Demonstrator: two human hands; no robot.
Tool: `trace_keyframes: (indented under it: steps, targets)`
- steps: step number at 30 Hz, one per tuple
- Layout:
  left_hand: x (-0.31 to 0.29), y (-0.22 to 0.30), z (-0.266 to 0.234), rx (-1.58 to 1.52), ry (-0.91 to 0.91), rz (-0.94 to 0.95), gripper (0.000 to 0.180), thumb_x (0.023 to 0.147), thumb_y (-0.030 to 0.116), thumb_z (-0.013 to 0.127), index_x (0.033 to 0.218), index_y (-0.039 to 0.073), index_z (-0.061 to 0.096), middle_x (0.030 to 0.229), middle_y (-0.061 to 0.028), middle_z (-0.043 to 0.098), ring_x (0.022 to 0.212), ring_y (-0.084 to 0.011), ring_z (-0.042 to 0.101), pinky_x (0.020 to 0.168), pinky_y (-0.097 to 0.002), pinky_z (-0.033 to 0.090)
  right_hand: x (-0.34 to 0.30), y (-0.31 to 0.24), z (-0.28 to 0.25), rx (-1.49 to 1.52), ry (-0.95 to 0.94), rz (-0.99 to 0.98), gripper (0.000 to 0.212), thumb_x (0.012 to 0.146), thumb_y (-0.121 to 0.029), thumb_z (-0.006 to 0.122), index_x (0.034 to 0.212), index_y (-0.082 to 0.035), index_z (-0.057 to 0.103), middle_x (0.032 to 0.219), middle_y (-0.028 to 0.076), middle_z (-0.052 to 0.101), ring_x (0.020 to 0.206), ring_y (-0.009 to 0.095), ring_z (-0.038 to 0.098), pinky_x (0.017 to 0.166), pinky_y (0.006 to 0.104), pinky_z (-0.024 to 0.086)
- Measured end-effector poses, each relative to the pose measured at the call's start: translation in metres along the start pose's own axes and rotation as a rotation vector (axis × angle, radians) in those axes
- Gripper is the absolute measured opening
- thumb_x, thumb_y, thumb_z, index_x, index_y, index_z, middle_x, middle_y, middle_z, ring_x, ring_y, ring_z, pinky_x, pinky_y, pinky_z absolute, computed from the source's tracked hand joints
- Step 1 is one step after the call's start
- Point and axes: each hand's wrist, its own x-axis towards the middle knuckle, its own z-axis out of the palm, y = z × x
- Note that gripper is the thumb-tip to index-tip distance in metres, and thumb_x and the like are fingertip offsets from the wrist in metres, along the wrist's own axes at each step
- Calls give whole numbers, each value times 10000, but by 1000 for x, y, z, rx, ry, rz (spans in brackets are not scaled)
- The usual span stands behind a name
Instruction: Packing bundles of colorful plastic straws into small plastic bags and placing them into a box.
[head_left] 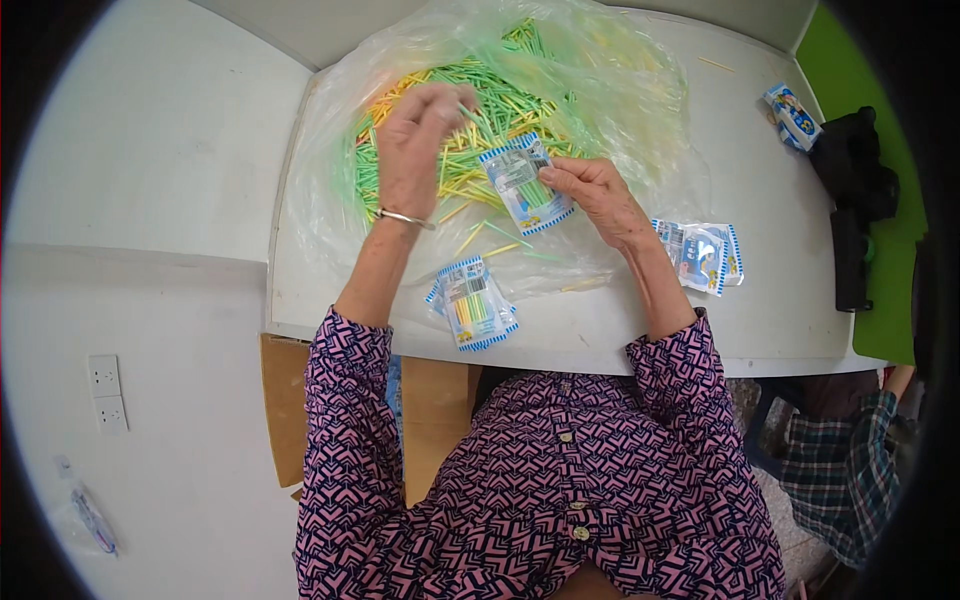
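My right hand [602, 197] pinches the side of a small blue-and-white plastic packet [528, 190], and green sticks show through its clear window. Just left of the packet's upper edge, my left hand [422, 122] is closed with thin green sticks [478, 122] at its fingertips. Some of these sticks reach toward the packet's top; the exact grip is partly blurred. Beneath both hands lies a large clear plastic bag [330, 190], spread out and full of loose green, yellow and orange sticks [440, 78].
Several packets [475, 308], the top one showing yellow and green sticks, lie near the front edge. More packets [703, 258] rest by my right forearm. A packet [793, 117] and a black device [853, 165] stand at right. A person in a plaid sleeve [830, 480] sits nearby.
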Motion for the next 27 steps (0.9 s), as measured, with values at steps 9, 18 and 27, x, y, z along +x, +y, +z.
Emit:
trace_keyframes:
  steps: [9,18,27]
  targets:
    - [-16,-17,0,540,-334,22,299,865,115,636,1128,-10,569,1016,-88,642,934,-143,610,815,-273,489,-2,-11,7,77,1,5,295,868,-223,659,1065,-4,671,870,-7,664,775,46,568,705,203,445]
    - [-15,-4,2,375,-398,-69,298,852,48,650,1129,-18,564,1009,-47,633,901,-101,601,788,-240,502,-4,-10,4,-101,-84,84,299,820,-221,708,1015,5,689,852,22,681,771,54,585,711,219,457]
    - [-22,14,1,525,-538,-134,260,833,109,681,1056,-5,613,869,5,621,768,-52,553,669,-213,461,-24,-25,17,-251,-133,90,250,806,-257,710,859,-13,708,677,-22,615,614,34,512,559,209,396]
